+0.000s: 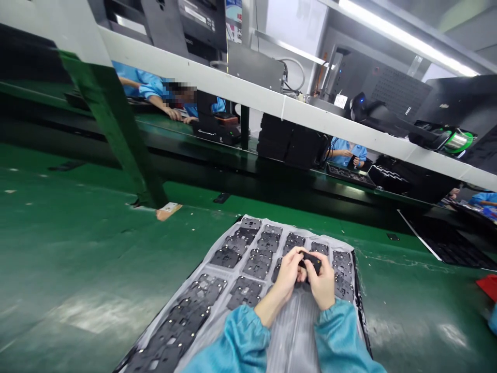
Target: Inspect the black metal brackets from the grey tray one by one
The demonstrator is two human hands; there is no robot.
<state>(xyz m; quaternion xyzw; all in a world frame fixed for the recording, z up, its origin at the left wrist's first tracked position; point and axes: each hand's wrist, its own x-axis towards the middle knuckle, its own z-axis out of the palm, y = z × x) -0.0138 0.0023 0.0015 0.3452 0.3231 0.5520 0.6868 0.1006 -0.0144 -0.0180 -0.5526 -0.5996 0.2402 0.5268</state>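
Parts (258, 262) in tray (362, 316) on bench (58, 259)

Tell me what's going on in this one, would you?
A person in blue sleeves is holding a small dark part between the left hand and the right hand, above a grey-lined tray. Rows of flat dark pieces lie in the tray, which rests on a green work surface. Across the way, beneath a white shelf edge, co-workers in blue are at another bench.
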